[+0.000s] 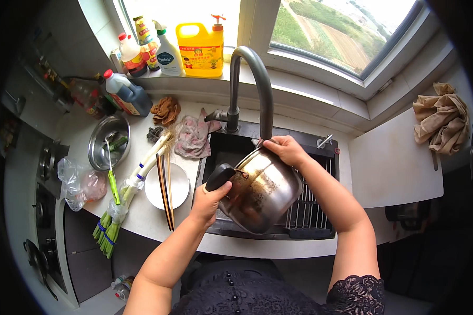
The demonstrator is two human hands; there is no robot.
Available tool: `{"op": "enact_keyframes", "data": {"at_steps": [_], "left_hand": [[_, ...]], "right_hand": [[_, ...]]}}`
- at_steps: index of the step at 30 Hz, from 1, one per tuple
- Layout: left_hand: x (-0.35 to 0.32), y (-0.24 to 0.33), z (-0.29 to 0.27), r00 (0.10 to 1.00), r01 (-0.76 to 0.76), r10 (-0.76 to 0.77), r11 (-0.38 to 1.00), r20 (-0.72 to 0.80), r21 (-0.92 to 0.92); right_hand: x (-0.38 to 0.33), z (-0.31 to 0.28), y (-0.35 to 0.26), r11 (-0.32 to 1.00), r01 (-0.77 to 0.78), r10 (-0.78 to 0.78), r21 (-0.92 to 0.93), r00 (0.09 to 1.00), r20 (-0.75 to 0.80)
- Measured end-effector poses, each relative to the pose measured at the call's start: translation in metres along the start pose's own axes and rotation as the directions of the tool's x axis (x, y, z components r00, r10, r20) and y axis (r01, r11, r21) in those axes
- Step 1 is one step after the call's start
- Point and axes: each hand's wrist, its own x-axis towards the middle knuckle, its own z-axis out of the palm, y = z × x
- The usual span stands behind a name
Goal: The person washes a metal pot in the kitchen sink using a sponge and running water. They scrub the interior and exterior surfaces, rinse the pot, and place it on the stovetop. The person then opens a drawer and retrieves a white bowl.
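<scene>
two bare arms come up from the bottom, and both hands hold a shiny steel pot [263, 191] tipped on its side over the black sink [218, 152]. the left hand [207, 202] has its fingers [222, 190] curled tight around the pot's black handle [219, 176]. the right hand [286, 149] has its fingers closed over the pot's top rim, just under the tall grey tap [252, 84]. the pot's bottom faces the camera and has brown burnt marks on it. a wire rack [312, 205] sits in the sink behind the pot.

just left of the sink, on the white surface [136, 210], is a white plate [178, 186] with chopsticks [165, 191] lying across it. long green onions [126, 194] lie beside the plate. a steel bowl [97, 144] and a clear plastic bag [76, 181] are farther left. a pink rag [194, 136] lies by the tap. bottles stand on the window sill, one a big yellow jug [199, 50]. a tan cloth [441, 121] lies far right.
</scene>
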Motion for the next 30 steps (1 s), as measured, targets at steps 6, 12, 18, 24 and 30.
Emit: {"op": "enact_keyframes", "data": {"at_steps": [6,12,18,24,30], "left_hand": [[0.014,-0.021,0.029,0.999,0.006,0.0,0.985,-0.033,0.17],[0.033,-0.052,0.037,0.995,-0.005,0.061,0.806,-0.074,0.592],[0.043,-0.062,0.047,0.999,-0.019,0.032,0.792,-0.012,0.611],[0.037,-0.071,0.066,0.998,0.019,-0.046,0.885,0.046,0.465],[0.037,-0.095,0.064,0.996,-0.062,0.034,0.916,0.079,0.396]], "right_hand": [[-0.03,0.071,-0.004,0.911,0.309,-0.345,-0.273,0.934,-0.094],[-0.061,0.083,-0.004,0.969,0.247,-0.237,0.008,0.936,-0.262],[-0.048,0.068,0.022,0.943,0.141,-0.247,-0.3,0.903,-0.352],[-0.038,0.068,0.002,0.843,-0.369,0.139,-0.392,0.852,-0.504],[-0.037,0.065,-0.016,0.733,-0.371,0.085,-0.57,0.881,-0.465]]}}
